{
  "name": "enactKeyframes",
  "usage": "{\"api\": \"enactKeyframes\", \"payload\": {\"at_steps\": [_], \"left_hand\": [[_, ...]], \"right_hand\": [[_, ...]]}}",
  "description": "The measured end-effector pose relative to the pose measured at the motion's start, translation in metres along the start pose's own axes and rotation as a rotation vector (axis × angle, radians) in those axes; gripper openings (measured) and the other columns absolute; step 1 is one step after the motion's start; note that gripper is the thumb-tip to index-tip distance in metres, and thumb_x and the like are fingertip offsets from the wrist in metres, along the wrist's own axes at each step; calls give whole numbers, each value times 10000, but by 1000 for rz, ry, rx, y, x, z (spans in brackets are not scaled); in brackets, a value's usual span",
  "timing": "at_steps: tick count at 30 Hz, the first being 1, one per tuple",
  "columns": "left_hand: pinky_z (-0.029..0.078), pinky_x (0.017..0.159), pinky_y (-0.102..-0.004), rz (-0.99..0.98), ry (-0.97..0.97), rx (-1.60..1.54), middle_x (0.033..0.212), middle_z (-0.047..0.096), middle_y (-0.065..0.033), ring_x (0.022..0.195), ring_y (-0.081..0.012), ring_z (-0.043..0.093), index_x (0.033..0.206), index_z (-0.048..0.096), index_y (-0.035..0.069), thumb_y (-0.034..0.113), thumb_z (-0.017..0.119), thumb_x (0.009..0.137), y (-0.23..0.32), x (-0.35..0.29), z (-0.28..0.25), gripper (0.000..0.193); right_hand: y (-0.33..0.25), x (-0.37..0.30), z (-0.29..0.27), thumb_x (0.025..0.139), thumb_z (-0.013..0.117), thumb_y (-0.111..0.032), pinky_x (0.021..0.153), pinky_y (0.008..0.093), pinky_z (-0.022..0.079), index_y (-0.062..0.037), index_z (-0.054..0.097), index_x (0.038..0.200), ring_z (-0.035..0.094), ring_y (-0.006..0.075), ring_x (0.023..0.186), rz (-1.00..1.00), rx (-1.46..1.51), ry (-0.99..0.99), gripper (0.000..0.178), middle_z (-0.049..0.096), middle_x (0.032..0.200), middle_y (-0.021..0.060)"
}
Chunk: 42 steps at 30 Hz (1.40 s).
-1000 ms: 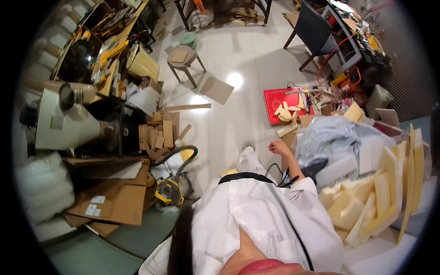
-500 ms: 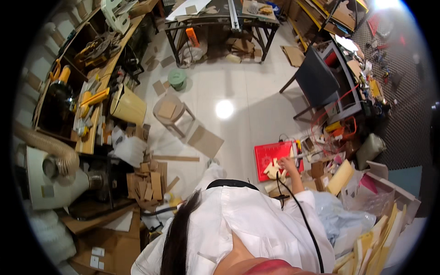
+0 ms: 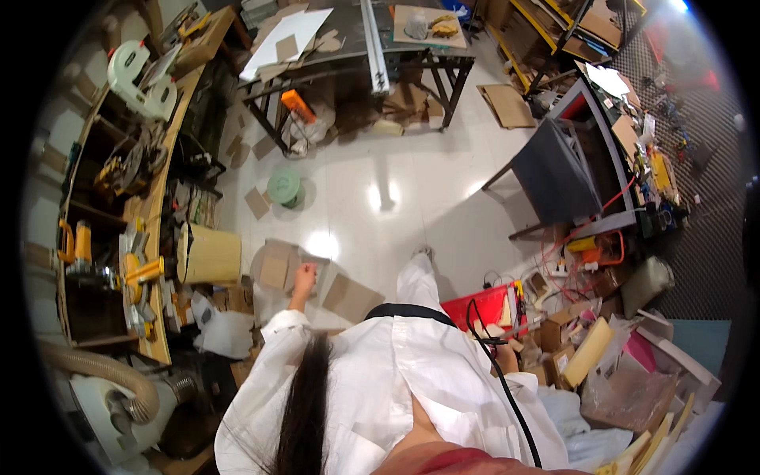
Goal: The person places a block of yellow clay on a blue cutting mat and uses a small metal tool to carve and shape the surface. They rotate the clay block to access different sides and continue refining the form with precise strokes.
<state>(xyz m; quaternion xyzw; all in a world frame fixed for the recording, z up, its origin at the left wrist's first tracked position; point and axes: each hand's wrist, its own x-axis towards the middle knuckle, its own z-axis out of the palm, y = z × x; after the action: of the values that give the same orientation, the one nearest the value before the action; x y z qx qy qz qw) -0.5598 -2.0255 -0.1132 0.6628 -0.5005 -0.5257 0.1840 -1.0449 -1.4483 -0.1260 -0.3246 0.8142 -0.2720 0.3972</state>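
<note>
Since the right hand (image 3: pixel 505 359) has been pulled back (its grip can't be told), the red mat (image 3: pixel 492 302) at one o'clock seems left alone, while the left hand (image 3: pixel 305 279), half curled, seemingly empty, is now seen at ten.

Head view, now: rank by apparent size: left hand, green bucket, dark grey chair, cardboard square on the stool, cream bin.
1. Dark grey chair
2. Cream bin
3. Green bucket and cardboard square: too alike to rank
4. Left hand
</note>
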Motion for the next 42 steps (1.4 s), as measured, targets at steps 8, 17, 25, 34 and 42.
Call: {"api": "enactKeyframes", "payload": {"at_steps": [8,17,25,34,42], "left_hand": [[491,577,-302,-162,-137,95,761,663,-68,630,-146,609,973,651,35,223,629,906,39,45,77,201],[469,541,-270,-99,-96,-81,748,606,-49,590,-108,546,984,610,23,249,564,974,190,196,176,231],[515,687,-293,466,-138,-31,848,668,-101,734,-150,641,1043,601,4,263,572,976,503,383,296,269],[518,804,-265,423,-413,-156,985,664,-72,886,-129,638,1218,582,27,240,577,982,712,469,433,317],[465,944,-293,151,-350,-422,1261,573,-191,1145,-207,585,1380,366,-96,323,671,922,767,592,537,691]], "right_hand": [[-199,308,-124,889,518,-180,444,293,399,-25,593,657,523,151,478,330,443,135,288,548,534,40],[-422,557,-254,959,578,-211,632,251,497,21,581,1001,633,133,740,-5,410,129,236,639,832,72],[-534,705,-297,995,542,-307,714,280,530,3,497,1173,668,179,846,-52,386,212,361,628,1038,110],[-627,874,-353,1002,525,-349,753,306,545,-2,429,1227,673,212,879,-43,523,124,425,592,1108,154],[-652,1084,-361,974,578,-360,811,328,551,-33,263,1435,652,240,945,9,646,-6,647,535,1187,172]]}}
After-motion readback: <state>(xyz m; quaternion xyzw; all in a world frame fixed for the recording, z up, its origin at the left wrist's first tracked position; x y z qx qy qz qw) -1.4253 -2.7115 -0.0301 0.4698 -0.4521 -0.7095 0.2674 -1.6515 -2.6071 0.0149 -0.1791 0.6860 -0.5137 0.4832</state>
